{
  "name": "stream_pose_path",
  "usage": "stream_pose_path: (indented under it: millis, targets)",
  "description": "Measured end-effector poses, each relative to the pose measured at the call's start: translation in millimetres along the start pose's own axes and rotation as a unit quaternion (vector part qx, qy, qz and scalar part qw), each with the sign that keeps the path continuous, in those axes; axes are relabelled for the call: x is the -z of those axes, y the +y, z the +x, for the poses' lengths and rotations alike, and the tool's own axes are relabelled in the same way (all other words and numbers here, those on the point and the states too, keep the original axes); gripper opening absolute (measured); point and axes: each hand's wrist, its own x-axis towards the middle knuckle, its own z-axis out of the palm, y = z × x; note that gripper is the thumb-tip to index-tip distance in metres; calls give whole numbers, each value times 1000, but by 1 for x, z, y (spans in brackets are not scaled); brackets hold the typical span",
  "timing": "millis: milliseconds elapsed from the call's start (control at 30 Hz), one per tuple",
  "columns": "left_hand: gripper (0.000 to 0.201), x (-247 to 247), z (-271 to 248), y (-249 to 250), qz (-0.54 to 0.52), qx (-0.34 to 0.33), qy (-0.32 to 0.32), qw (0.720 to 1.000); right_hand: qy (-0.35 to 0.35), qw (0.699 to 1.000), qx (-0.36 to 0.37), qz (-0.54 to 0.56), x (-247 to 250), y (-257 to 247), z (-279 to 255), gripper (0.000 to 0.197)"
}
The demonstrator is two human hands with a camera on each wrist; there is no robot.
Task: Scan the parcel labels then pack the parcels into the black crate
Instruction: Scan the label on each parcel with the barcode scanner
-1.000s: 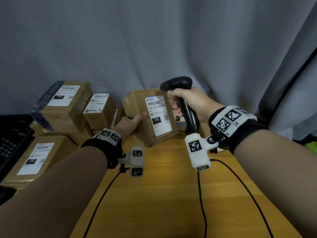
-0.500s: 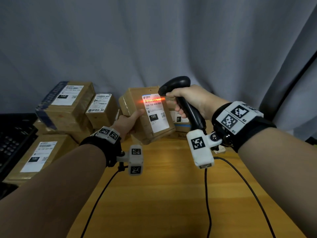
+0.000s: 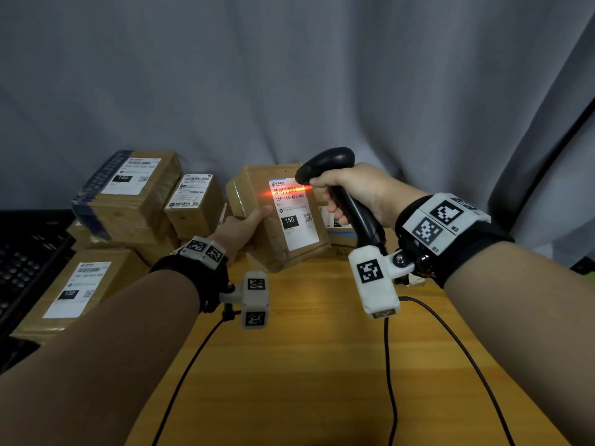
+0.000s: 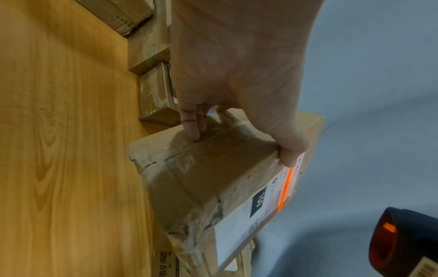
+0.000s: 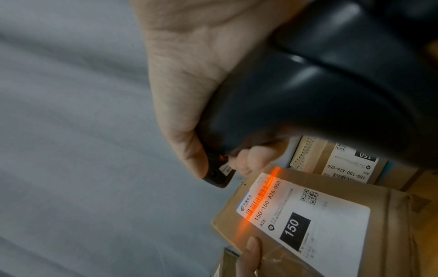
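My left hand (image 3: 244,228) grips a brown cardboard parcel (image 3: 257,201) lifted above the wooden table (image 3: 306,365), thumb on its labelled face, fingers (image 4: 193,123) behind. The parcel's white label (image 3: 294,217) faces me and is also in the right wrist view (image 5: 305,221). My right hand (image 3: 351,191) grips a black barcode scanner (image 3: 325,159) by its handle, just right of the parcel. An orange scan line (image 3: 283,190) lies across the label's barcode (image 5: 259,198). The black crate (image 3: 22,259) sits at the left edge, partly cut off.
Several labelled cardboard parcels (image 3: 128,194) are stacked at the back left of the table, another (image 3: 77,291) near the crate, more (image 3: 338,233) behind the held one. A grey curtain (image 3: 289,75) hangs behind. Two black cables (image 3: 388,365) cross the tabletop.
One second ago no scan line showed; it came on half a second ago and stays on the barcode. Parcel and scanner have held nearly still since.
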Motion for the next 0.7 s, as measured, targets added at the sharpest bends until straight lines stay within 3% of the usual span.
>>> stream_pose_path:
  millis: [433,567,700]
  targets:
    - [65,2,-11,11,-26,-35,-48,998,46,997,57,37,-15,12,0,24]
    - [66,4,-12,12,-36,-43,-44,997,55,992,86,68,-24,33,-3,21]
    - [63,4,-15,13,-33,-59,-29,997,65,993,69,69,-31,48,-2,19]
